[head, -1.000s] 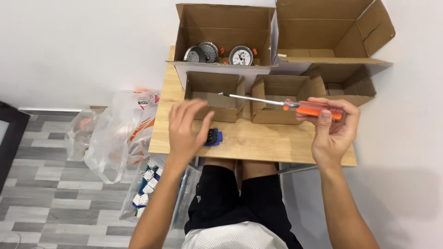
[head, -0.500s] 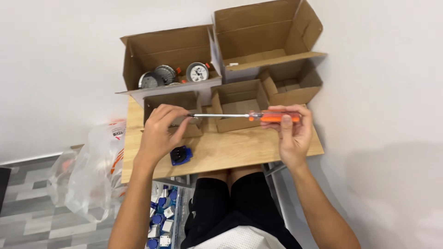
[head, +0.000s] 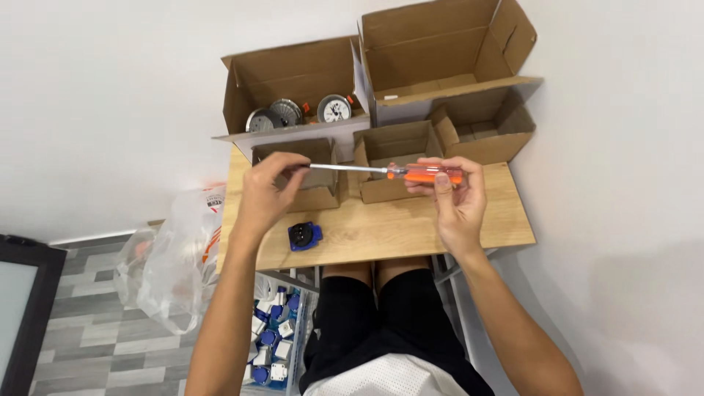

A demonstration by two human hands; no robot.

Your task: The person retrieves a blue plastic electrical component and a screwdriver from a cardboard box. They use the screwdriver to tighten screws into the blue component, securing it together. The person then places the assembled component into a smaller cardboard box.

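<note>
My right hand grips the orange handle of a screwdriver, held level above the wooden table. Its metal shaft points left, and the fingers of my left hand pinch the tip. A small blue socket part lies on the table just below my left hand, untouched. Both hands hover in front of two small open cardboard boxes.
Two large open cardboard boxes stand at the back: the left box holds round metal gauges, the right box has a scrap in it. A clear plastic bag hangs at the table's left. A bin of blue and white parts sits on the floor.
My left hand rose from the blue part to the screwdriver's tip. The camera view shifted, so the table now sits lower and more central.
</note>
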